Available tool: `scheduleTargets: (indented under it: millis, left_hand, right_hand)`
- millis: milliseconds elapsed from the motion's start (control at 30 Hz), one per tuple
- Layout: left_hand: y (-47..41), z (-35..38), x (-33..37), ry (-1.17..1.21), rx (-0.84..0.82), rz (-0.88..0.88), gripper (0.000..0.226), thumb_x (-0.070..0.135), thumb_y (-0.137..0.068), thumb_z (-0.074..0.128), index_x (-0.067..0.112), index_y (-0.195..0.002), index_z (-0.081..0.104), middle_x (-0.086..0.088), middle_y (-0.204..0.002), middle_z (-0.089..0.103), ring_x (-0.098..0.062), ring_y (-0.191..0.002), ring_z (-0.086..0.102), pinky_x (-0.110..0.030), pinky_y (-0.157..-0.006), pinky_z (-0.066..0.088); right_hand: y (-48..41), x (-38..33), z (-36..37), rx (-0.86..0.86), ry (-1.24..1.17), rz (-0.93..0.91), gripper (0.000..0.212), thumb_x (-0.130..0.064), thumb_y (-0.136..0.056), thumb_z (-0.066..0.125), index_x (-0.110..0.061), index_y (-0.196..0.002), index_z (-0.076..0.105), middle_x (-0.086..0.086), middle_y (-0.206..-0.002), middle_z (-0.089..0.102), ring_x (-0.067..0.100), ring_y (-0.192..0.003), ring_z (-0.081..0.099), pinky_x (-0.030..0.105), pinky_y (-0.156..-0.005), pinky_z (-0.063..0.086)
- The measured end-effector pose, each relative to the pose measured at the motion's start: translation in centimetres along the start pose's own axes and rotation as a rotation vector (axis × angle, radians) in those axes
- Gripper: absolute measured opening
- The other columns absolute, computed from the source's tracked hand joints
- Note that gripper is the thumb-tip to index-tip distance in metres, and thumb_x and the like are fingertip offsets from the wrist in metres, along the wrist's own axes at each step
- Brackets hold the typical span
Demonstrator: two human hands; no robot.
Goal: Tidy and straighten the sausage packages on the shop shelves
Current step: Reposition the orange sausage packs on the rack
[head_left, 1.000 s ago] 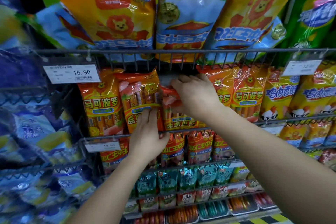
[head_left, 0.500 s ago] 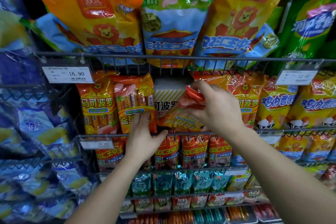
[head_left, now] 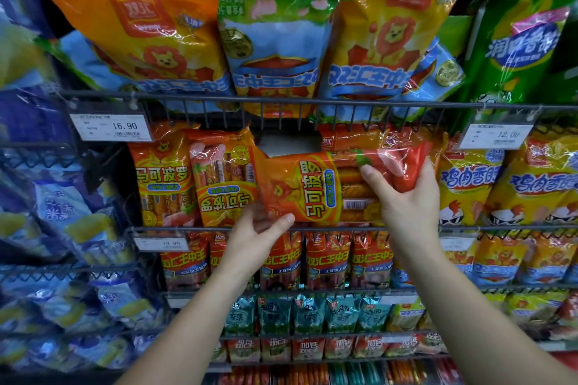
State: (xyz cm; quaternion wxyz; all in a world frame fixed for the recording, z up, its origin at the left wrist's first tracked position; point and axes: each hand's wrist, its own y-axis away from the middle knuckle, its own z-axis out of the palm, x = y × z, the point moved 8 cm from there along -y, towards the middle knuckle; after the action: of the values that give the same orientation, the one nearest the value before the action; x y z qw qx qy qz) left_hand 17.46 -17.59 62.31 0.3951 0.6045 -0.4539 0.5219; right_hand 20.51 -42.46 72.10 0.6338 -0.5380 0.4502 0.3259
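The left hand (head_left: 256, 239) and right hand (head_left: 411, 200) are gripping the sideways orange sausage package (head_left: 305, 189) by opposite edges, fingers curled round it, before the row's gap (head_left: 286, 142).

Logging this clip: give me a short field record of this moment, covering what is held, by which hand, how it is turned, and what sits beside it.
held item: orange sausage pack, turned sideways at the middle shelf
right hand: grips the pack's red end
left hand: holds its lower left corner, thumb on the front
neighbour pack: just left of it, print upside down
price tag: 16.90, upper left
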Motion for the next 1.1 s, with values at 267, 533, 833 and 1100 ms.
scheduleTargets:
  millis: [267, 533, 833, 1100]
  left_hand:
    - [0.7, 0.2, 1.6, 0.627, -0.038, -0.051, 0.045, 0.015, -0.079, 0.07, 0.018, -0.122, 0.056, -0.009, -0.115, 0.072, -0.027, -0.106, 0.069, -0.047, -0.088, 0.055]
    - [0.1, -2.9, 4.1, 0.588, 0.069, 0.043, 0.057, 0.016, -0.073, 0.075, 0.02, -0.126, 0.054, -0.01, -0.122, 0.068, -0.028, -0.108, 0.068, -0.045, -0.082, 0.059]
    - [0.6, -4.2, 9.1, 0.205, 0.122, 0.333, 0.044, 0.008, -0.075, 0.08, 0.034, -0.103, 0.059, 0.007, -0.094, 0.075, -0.01, -0.092, 0.07, -0.029, -0.079, 0.055]
    - [-0.1, -3.7, 10.2, 0.095, 0.155, 0.432, 0.045, 0.006, -0.076, 0.081, 0.036, -0.102, 0.061, 0.011, -0.088, 0.073, -0.003, -0.086, 0.069, -0.014, -0.072, 0.051]
  right_hand:
    - [2.6, 5.0, 1.9, 0.019, -0.401, 0.308, 0.045, -0.021, -0.082, 0.077, -0.023, -0.123, 0.058, -0.004, -0.112, 0.072, 0.013, -0.101, 0.07, 0.038, -0.092, 0.055]
    - [3.8, 8.2, 3.5, -0.265, -0.344, 0.45, 0.013, -0.026, -0.074, 0.075, -0.015, -0.074, 0.068, 0.009, -0.073, 0.067, 0.018, -0.08, 0.065, 0.041, -0.093, 0.045]
    - [3.3, 10.0, 4.0, -0.22, 0.033, 0.377, 0.047, -0.04, -0.069, 0.083, -0.027, -0.109, 0.062, -0.004, -0.098, 0.071, 0.017, -0.096, 0.068, 0.047, -0.087, 0.057]
    - [2.2, 9.2, 4.5, -0.208, 0.333, 0.185, 0.032, -0.046, -0.084, 0.073, -0.027, -0.109, 0.064, -0.01, -0.097, 0.065, 0.005, -0.086, 0.06, 0.022, -0.065, 0.044]
